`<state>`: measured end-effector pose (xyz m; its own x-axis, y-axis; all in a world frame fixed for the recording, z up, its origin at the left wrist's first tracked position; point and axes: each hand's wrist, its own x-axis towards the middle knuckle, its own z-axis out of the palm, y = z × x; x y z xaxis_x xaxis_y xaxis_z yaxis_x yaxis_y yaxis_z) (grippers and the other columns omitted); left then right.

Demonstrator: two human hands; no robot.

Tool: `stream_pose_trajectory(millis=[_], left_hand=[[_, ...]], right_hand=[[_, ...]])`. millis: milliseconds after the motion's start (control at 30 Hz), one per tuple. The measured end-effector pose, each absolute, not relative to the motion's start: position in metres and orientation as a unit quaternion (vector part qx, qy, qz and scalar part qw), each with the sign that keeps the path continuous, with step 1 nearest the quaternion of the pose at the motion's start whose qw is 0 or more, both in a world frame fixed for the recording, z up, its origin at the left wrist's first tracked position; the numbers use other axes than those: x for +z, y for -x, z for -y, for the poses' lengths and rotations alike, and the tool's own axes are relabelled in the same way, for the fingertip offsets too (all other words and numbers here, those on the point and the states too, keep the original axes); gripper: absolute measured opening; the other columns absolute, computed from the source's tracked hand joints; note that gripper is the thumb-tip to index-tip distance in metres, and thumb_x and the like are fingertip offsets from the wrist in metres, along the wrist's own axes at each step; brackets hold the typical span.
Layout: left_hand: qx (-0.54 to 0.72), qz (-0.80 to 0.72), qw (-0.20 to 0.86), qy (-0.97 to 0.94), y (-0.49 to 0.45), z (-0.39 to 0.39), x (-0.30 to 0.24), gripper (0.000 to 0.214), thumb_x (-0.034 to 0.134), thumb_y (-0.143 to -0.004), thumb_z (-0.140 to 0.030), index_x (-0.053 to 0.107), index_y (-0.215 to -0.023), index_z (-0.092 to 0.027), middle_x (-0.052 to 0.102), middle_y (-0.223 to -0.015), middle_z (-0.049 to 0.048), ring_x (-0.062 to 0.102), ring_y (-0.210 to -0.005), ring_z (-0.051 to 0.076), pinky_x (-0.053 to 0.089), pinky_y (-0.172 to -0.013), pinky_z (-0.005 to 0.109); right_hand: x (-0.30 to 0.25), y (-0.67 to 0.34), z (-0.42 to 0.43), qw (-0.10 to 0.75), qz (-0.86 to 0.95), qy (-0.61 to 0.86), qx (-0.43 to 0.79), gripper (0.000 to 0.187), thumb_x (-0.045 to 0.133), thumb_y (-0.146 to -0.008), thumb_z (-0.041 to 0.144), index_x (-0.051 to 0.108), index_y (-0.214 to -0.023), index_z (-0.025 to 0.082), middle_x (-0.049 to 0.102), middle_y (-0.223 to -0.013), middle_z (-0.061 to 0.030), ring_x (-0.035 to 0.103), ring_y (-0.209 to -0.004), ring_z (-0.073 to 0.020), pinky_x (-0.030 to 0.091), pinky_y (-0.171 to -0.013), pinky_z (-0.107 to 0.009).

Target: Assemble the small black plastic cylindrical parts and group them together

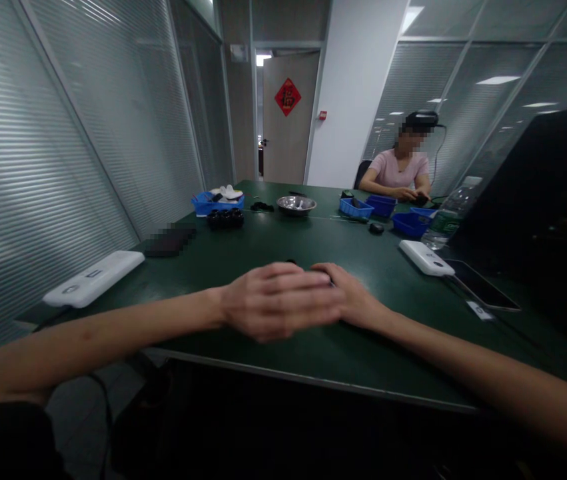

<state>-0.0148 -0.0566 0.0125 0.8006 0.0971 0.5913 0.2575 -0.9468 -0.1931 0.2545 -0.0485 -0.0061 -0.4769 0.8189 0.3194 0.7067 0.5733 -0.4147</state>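
Note:
My two hands meet at the near middle of the dark green table (313,240). My left hand (270,300) lies across my right hand (356,300), its fingers stretched out flat and slightly blurred. The fingers of my right hand are covered by the left, so I cannot see whether they hold anything. A small dark thing (290,261) peeks out just behind the hands; I cannot make out what it is.
A white power bank (94,277) lies at the left, another (426,257) at the right beside a phone (480,285) and a water bottle (448,217). Farther back stand blue trays (356,209), a metal bowl (296,204) and a seated person (403,170). A black screen (538,193) rises at the right.

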Motion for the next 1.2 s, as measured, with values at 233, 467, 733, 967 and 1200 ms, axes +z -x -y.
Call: stream_pose_trajectory(millis=[233, 467, 733, 967, 1200], left_hand=[[-0.226, 0.343, -0.178, 0.894, 0.036, -0.027, 0.002, 0.071, 0.056, -0.095, -0.041, 0.031, -0.159, -0.022, 0.056, -0.148, 0.0128, 0.054, -0.134, 0.031, 0.045, -0.111, 0.050], [-0.179, 0.297, -0.174, 0.922, 0.023, -0.006, 0.003, 0.046, 0.057, -0.098, -0.045, 0.058, -0.136, -0.021, 0.064, -0.134, 0.0105, 0.059, -0.123, 0.028, 0.042, -0.109, 0.046], [-0.183, 0.313, -0.151, 0.920, 0.015, 0.009, 0.004, 0.043, 0.058, -0.098, -0.049, 0.060, -0.130, -0.019, 0.065, -0.127, 0.0107, 0.061, -0.113, 0.027, 0.047, -0.100, 0.042], [-0.179, 0.302, -0.129, 0.927, 0.016, 0.007, 0.002, 0.043, 0.057, -0.099, -0.049, 0.059, -0.129, -0.018, 0.065, -0.126, 0.0114, 0.062, -0.112, 0.027, 0.047, -0.100, 0.043], [-0.174, 0.304, -0.124, 0.928, 0.017, 0.008, 0.002, 0.044, 0.056, -0.099, -0.050, 0.059, -0.130, -0.018, 0.065, -0.126, 0.0117, 0.061, -0.112, 0.028, 0.047, -0.100, 0.043]], right_hand=[[0.009, -0.258, 0.049, 0.192, 0.832, 0.508, 0.113, 0.039, 0.061, -0.086, 0.034, 0.058, -0.123, 0.021, 0.065, -0.127, -0.0114, 0.060, -0.114, -0.0311, 0.045, -0.097, -0.051], [0.006, -0.258, 0.049, 0.200, 0.841, 0.488, 0.122, 0.032, 0.060, -0.088, 0.032, 0.059, -0.119, 0.022, 0.067, -0.123, -0.0100, 0.059, -0.114, -0.0307, 0.042, -0.098, -0.051], [0.001, -0.259, 0.048, 0.217, 0.848, 0.471, 0.107, 0.031, 0.060, -0.088, 0.031, 0.059, -0.118, 0.024, 0.068, -0.120, -0.0096, 0.061, -0.111, -0.0310, 0.042, -0.095, -0.051], [-0.001, -0.259, 0.048, 0.215, 0.843, 0.482, 0.101, 0.028, 0.064, -0.089, 0.036, 0.060, -0.113, 0.023, 0.068, -0.113, -0.0088, 0.061, -0.107, -0.0296, 0.042, -0.094, -0.049], [-0.002, -0.260, 0.046, 0.211, 0.843, 0.484, 0.098, 0.029, 0.066, -0.091, 0.042, 0.059, -0.111, 0.023, 0.068, -0.112, -0.0080, 0.062, -0.105, -0.0285, 0.043, -0.093, -0.048]])
